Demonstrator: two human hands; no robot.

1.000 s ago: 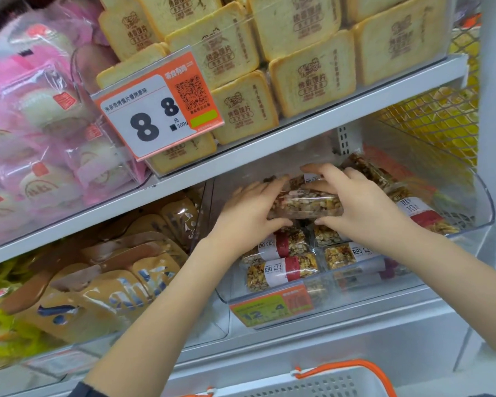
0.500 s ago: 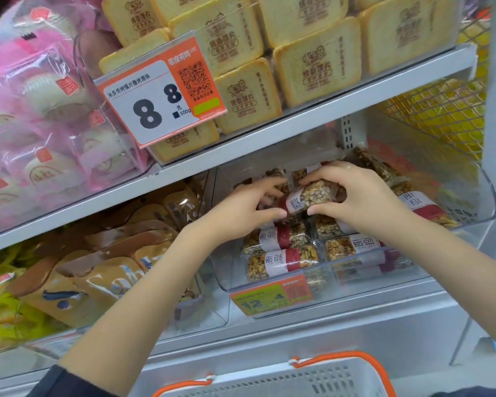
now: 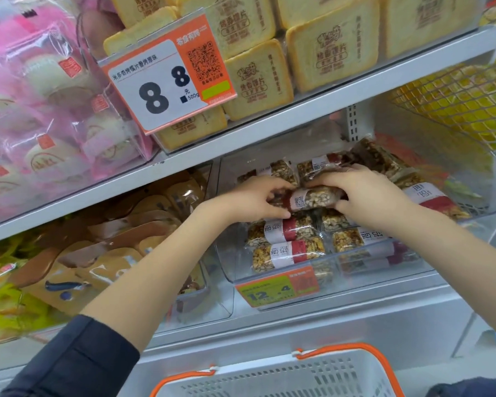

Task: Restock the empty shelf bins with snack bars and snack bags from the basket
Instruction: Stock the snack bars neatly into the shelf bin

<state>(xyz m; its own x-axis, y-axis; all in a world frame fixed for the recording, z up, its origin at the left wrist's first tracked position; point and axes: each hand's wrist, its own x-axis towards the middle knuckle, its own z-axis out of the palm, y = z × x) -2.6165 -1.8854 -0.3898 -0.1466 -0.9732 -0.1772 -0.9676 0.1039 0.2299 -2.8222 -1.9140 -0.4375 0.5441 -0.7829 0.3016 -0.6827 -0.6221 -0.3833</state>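
A nut snack bar [image 3: 309, 199] in clear wrap with a white and red label lies crosswise inside the clear shelf bin [image 3: 487, 173]. My left hand [image 3: 252, 200] grips its left end and my right hand [image 3: 367, 196] grips its right end, both inside the bin. Several more such bars [image 3: 287, 252] lie stacked under and behind it. The white basket [image 3: 272, 381] with orange handles sits at the bottom edge; its contents are hidden.
An orange and green price tag [image 3: 278, 287] hangs on the bin's front. Left of it is a bin of brown snack bags [image 3: 103, 253]. The upper shelf [image 3: 298, 116] carries toast-shaped packs [image 3: 258, 81], pink bun packs [image 3: 35, 110] and a large price sign [image 3: 166, 78].
The bar between my hands has turned so its label side faces up and has sunk lower onto the stack. The camera has moved closer.
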